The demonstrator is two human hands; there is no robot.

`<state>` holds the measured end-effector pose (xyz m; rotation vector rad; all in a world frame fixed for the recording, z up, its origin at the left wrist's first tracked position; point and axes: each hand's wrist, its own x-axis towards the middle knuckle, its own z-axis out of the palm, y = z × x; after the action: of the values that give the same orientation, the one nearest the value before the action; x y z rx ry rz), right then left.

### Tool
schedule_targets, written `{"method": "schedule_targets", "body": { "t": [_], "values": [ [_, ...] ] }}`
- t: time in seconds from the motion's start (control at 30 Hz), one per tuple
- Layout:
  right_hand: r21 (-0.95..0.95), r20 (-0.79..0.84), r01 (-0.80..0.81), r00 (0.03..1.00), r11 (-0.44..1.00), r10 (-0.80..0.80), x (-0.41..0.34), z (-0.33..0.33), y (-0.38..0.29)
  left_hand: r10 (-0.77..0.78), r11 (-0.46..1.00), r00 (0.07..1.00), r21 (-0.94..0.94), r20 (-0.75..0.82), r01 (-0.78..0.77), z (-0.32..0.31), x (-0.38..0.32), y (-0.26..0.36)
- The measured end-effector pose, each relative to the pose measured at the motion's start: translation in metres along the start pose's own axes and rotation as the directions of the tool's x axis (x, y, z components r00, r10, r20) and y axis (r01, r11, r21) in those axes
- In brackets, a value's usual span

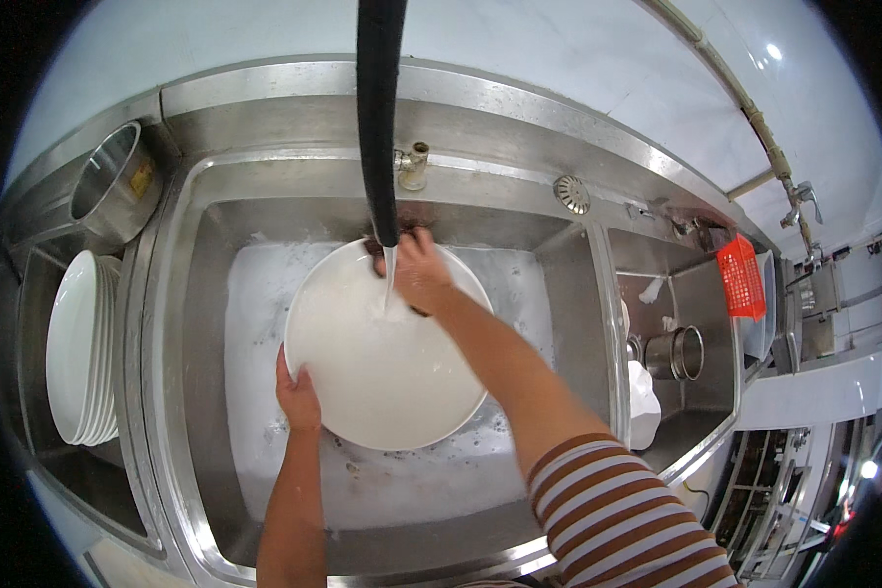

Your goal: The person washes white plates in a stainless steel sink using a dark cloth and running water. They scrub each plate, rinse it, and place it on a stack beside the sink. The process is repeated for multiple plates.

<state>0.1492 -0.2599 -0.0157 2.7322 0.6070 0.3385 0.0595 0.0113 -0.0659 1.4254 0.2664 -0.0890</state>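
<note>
A large round white plate [382,382] is tilted in the middle basin above suds-covered water. At its left rim, my left hand [298,389] grips the edge with the thumb on the upper face. My right hand [417,272] lies on the plate's far part, over a dark scrubbing pad [373,248] that is mostly hidden beneath the palm and blurred. Water [390,279] runs from the black faucet spout [379,125] onto the plate, right beside my right hand.
Several white plates [73,353] stand on edge in the left basin, near a steel pot [117,184]. A drain strainer [572,194] rests on the back ledge. The right basin holds a steel container [661,356] and white dishware [642,411]; a red plastic basket [741,278] sits beyond.
</note>
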Motion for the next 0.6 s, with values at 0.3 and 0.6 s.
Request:
{"method": "schedule_targets", "body": {
  "t": [0.3, 0.6],
  "values": [
    [0.105, 0.421, -0.356, 0.862, 0.929, 0.283, -0.155, -0.064, -0.033, -0.015, 0.995, 0.997, 0.102, -0.073, 0.022, 0.001, 0.0, -0.005],
    [0.596, 0.441, -0.309, 0.897, 0.741, 0.019, -0.11, -0.105, -0.169, -0.049, 0.99, 0.993, 0.123, -0.106, 0.062, -0.003, 0.001, -0.007]
  ]
}}
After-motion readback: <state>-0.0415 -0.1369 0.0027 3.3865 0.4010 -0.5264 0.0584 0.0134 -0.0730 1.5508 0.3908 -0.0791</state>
